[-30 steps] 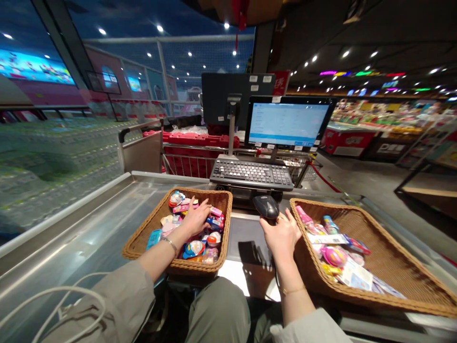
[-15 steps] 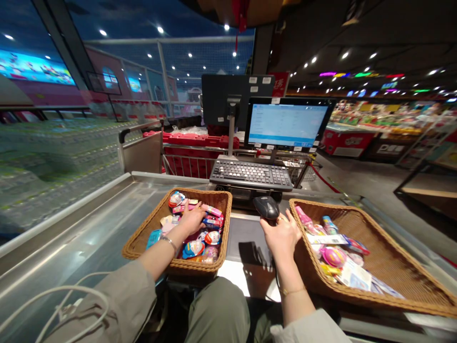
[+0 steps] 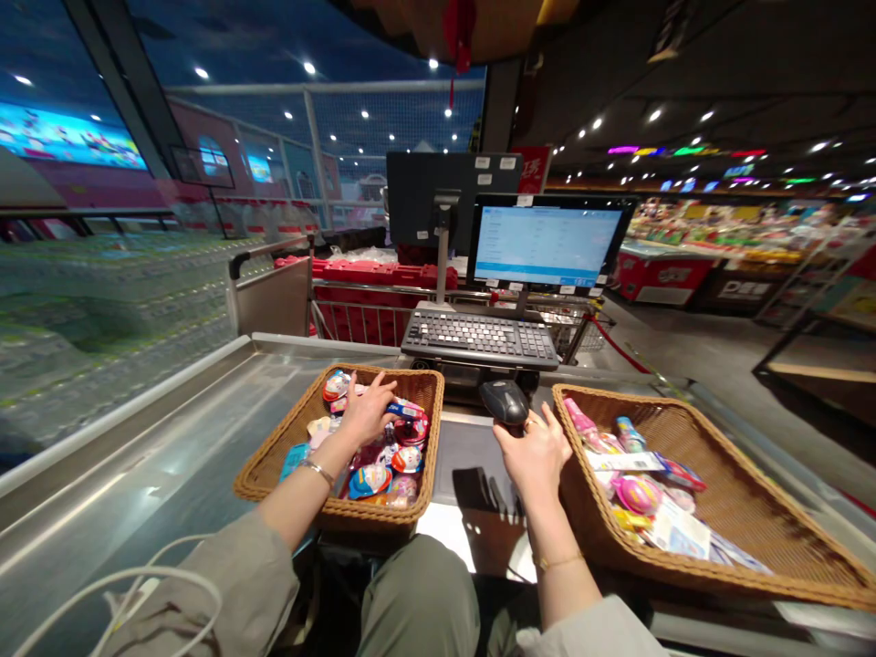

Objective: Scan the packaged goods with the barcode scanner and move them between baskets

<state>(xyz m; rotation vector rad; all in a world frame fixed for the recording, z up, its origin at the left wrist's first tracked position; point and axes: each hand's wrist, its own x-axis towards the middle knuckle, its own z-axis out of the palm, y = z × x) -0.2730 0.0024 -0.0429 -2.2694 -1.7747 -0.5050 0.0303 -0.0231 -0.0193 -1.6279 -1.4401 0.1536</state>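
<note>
My left hand (image 3: 366, 411) reaches into the left wicker basket (image 3: 266, 470), its fingers spread over small packaged sweets. A blue packet (image 3: 403, 410) lies by its fingertips; a firm hold does not show. Round blue-and-white sweets packs (image 3: 370, 481) lie nearer me. With my right hand (image 3: 537, 452) I grip a black handheld barcode scanner (image 3: 505, 401), its head pointing away from me between the two baskets. To the right, another wicker basket (image 3: 773, 520) holds a pink round pack (image 3: 639, 495), a small blue-capped bottle (image 3: 630, 433) and several packets.
Behind the baskets stand a keyboard (image 3: 479, 336) and a lit monitor (image 3: 547, 242). A metal counter (image 3: 198, 424) with a raised rim surrounds them. A white cable (image 3: 198, 584) loops at the lower left. Shopping trolleys (image 3: 362, 315) stand beyond the counter.
My left hand has shifted slightly upward in the basket, and a blue packet now shows by its fingertips where a pink one was. The scanner in my right hand has moved slightly left.
</note>
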